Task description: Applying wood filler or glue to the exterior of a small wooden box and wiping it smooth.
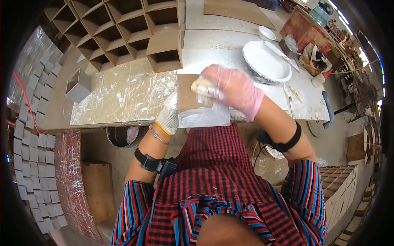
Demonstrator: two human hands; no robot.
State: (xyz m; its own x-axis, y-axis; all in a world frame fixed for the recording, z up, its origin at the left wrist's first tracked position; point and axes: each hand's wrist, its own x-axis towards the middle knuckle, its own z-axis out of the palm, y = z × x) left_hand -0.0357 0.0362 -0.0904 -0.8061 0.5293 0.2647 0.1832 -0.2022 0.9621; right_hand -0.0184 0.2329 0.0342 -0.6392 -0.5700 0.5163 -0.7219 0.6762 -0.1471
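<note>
A brown board-like piece (pixel 189 96), perhaps one side of a box, lies at the table's front edge in front of me. Wet white coating streaks its lower part and right side. My left hand (pixel 168 114), in a white knit glove with a yellow cuff, grips its left edge; the fingertips are hidden behind it. My right hand (pixel 236 90), in a thin pink glove, is closed round a cream-coloured pad (pixel 198 87), which looks like a sponge or a brush head. White coating covers part of the pad, and it presses on the brown face.
Right of my hands stands a wide tray of white coating (pixel 266 61), with a small white bowl (pixel 266 33) behind. A brown compartment rack (pixel 123 28) fills the back left, near a small open grey box (pixel 79 86). Below the table edge is a bucket (pixel 123 137).
</note>
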